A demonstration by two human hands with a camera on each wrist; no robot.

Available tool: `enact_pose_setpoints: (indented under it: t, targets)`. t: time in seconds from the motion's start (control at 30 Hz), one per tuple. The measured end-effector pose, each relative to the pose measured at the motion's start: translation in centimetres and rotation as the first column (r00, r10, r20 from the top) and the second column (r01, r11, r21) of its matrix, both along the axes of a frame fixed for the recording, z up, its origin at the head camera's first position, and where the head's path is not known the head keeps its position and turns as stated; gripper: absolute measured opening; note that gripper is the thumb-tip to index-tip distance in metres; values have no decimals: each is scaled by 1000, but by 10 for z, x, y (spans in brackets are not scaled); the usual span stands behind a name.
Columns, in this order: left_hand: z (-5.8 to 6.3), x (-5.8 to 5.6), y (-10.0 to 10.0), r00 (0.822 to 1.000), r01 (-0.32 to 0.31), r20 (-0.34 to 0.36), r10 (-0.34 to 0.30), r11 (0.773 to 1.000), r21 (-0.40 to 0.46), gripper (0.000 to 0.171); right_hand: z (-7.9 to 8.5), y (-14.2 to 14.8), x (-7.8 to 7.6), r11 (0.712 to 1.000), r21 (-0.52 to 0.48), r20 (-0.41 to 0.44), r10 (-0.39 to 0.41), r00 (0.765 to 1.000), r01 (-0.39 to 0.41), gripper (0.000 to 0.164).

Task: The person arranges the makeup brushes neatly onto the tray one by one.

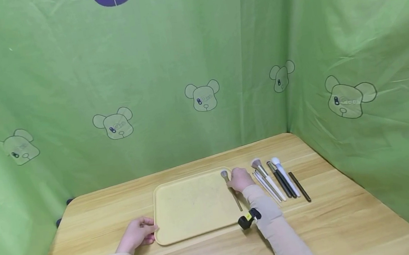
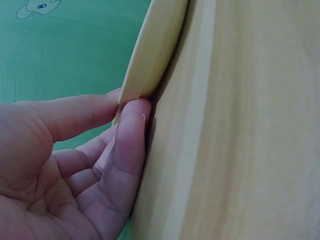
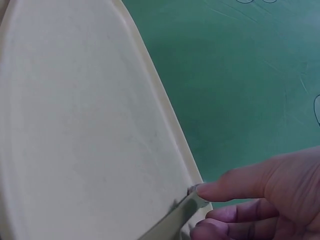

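Note:
A shallow pale-yellow tray (image 1: 193, 206) lies on the wooden table. My left hand (image 1: 137, 234) grips its left edge; in the left wrist view the thumb lies against the tray rim (image 2: 152, 60) and a fingertip is at its underside. My right hand (image 1: 240, 179) is over the tray's right end, pinching a makeup brush (image 1: 236, 198). That brush lies lengthwise near the right rim, bristles toward the far side and handle toward me. In the right wrist view the thumb presses on the brush handle (image 3: 175, 220), and the other fingers are partly cut off below.
Right of the tray, several makeup brushes lie side by side, among them a white-handled one (image 1: 273, 184), a white brush with a pale head (image 1: 287, 177) and a dark one (image 1: 300, 187) at the far right. Green curtains (image 1: 176, 138) with bear faces stand behind the wooden table (image 1: 346, 220).

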State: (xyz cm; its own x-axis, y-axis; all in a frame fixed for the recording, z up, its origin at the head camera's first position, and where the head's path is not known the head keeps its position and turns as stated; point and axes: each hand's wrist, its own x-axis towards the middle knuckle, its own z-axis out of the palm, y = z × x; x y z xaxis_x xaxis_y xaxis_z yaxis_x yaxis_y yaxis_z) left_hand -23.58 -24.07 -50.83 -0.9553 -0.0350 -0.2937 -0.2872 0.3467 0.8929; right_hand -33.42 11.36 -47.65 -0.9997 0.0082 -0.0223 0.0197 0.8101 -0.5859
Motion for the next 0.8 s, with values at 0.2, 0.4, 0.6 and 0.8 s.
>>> enact_pose_setpoints:
  t: [0.2, 0.4, 0.6, 0.8]
  targets:
    - [1, 1, 1, 1000, -4, -3, 4, 1000, -2, 37, 6, 9, 1, 999, -36, 9, 10, 1000, -9, 20]
    - [-1, 2, 1, 1000, -5, 0, 5, 1000, 3, 38, 19, 22, 1, 994, -108, -7, 25, 1000, -26, 17]
    - [0, 3, 1, 1000, -3, -2, 3, 1000, 1, 39, 28, 41, 0, 996, -93, -50, -5, 999, 0, 18]
    - [-1, 4, 3, 1000, -11, -3, 11, 1000, -6, 38, 28, 64, -2, 995, -102, -39, -18, 999, 14, 19]
